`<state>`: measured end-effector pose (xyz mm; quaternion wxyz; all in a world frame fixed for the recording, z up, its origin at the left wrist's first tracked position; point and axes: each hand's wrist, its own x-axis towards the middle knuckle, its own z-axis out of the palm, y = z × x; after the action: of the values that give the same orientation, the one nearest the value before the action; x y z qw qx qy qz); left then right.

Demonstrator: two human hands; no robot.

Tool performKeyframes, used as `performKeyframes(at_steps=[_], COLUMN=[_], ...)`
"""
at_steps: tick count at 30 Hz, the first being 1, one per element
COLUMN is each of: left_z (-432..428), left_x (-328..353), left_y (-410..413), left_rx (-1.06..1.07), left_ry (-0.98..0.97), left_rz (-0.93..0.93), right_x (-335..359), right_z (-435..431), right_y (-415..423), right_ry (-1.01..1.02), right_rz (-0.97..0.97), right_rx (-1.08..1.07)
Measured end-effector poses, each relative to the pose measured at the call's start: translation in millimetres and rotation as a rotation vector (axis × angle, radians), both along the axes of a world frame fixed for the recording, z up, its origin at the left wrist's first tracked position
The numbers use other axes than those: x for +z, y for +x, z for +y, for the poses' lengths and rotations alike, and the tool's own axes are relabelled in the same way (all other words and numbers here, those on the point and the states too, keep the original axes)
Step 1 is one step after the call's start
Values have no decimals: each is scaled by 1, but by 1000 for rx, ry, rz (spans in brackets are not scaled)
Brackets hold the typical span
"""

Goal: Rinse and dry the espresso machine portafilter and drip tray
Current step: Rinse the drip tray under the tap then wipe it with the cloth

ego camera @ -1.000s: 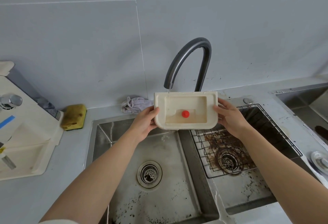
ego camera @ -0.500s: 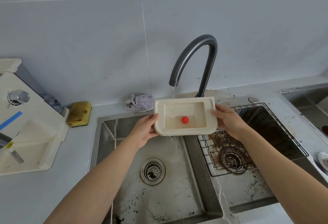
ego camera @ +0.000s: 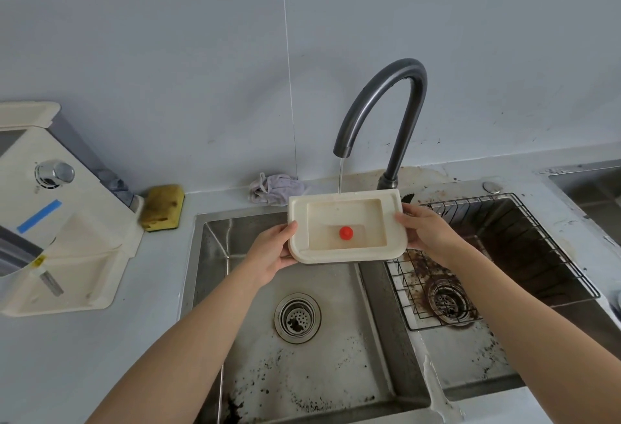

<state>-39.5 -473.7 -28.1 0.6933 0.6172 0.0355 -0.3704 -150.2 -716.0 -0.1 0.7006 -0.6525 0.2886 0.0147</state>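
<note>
I hold the cream drip tray (ego camera: 346, 201) level over the left sink basin, below the dark curved faucet (ego camera: 386, 114). My left hand (ego camera: 272, 250) grips its left edge and my right hand (ego camera: 425, 232) grips its right edge. A thin stream of water (ego camera: 340, 175) falls from the spout onto the tray's far rim. A red float (ego camera: 346, 232) sits in shallow water in the tray's recess. No portafilter is in sight.
The left basin (ego camera: 302, 356) has a drain and coffee grounds. The right basin holds a wire rack (ego camera: 504, 255) over a stained drain. A cream espresso machine (ego camera: 64, 222) stands at left, with a yellow sponge (ego camera: 163, 207) and a crumpled cloth (ego camera: 275, 188) by the wall.
The tray has come down and toward me, away from the spout. Its far rim now sits under the stream, and water has pooled around the red float.
</note>
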Motion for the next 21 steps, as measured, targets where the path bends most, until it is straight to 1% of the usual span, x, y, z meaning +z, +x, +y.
performKeyframes(at_steps=[10,21], left_z=[18,37], left_x=[-1,7], left_y=[5,12], left_rx=[48,91], left_ry=[28,57], left_rz=[-1,-22], right_x=[-6,-9], right_z=[14,27], right_y=[13,32], right_ry=[1,32], right_rz=[18,-10], right_rx=[29,78])
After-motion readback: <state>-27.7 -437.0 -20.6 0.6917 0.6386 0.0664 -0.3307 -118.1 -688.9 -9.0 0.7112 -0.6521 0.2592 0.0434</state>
